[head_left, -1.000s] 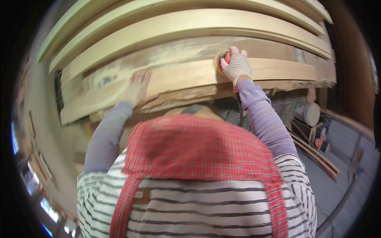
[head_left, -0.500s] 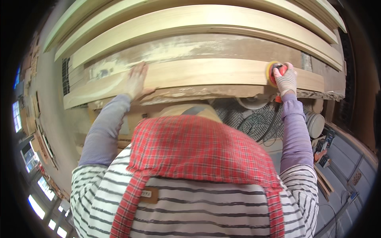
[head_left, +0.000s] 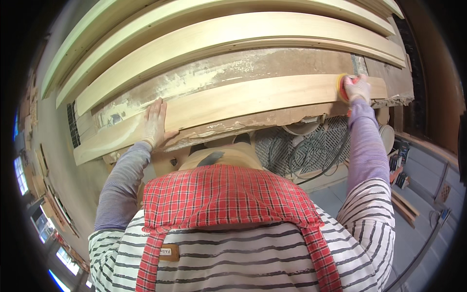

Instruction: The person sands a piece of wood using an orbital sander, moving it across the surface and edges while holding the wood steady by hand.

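Note:
A long pale wooden board [head_left: 253, 97] lies across the dusty workbench [head_left: 301, 61] in front of me. My left hand [head_left: 154, 124], in a light glove, rests flat on the board's left part, with its thumb out by the near edge. Near the board's right end my right hand [head_left: 359, 89], gloved too, grips a power sander [head_left: 344, 87] with a red body and a yellow rim. The sander's pad sits on the board and its underside is hidden.
Beyond the board lie several long boards [head_left: 243, 30], some stacked. The bench's near edge [head_left: 219, 129] is rough. Below it are a dark hose [head_left: 318, 177], a white round container [head_left: 386, 138] and a patterned mat [head_left: 272, 153]. Wood strips [head_left: 404, 208] lie at the lower right.
My right hand has slid the sander rightward, closer to the board's right end. The left hand stays flat on the board's left part. The whole view has shifted and tilted a little.

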The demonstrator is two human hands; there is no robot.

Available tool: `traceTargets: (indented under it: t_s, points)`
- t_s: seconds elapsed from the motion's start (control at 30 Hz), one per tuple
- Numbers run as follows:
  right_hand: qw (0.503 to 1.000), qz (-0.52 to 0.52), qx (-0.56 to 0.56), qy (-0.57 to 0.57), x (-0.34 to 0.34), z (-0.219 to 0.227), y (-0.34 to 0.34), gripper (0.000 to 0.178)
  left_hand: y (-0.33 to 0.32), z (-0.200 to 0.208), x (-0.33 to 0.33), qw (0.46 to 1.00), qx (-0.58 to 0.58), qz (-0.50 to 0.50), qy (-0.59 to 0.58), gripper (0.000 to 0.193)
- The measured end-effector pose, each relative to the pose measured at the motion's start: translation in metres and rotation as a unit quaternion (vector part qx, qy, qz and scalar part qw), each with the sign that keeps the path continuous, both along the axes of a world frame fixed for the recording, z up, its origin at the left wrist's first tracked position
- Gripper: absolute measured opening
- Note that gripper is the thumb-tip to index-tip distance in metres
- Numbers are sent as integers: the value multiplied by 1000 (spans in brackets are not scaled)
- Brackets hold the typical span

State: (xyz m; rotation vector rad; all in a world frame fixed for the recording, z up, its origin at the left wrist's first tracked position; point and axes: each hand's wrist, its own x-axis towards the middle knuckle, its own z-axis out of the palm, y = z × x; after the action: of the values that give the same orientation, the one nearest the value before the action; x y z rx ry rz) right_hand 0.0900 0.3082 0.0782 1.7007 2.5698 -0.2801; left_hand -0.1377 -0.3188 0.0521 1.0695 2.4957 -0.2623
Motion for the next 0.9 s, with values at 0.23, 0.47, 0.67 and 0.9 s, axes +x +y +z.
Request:
traceTargets:
  t_s: [0.23,0.47,0.67,0.9]
  points:
    - [991,131,-15,1,-111,23,-213,34,-14,-20,-2,995,93,-36,27,109]
    - [929,319,-187,1,-186,47,-437,38,-50,-9,-13,994,92,-52,-17,113]
    - [922,325,-209,18,-162,45,-444,40,-82,-3,-28,995,58,-82,-19,111]
    - [984,135,-98,60,-66,26,-231,54,0,-9,-2,988,124,-94,13,104]
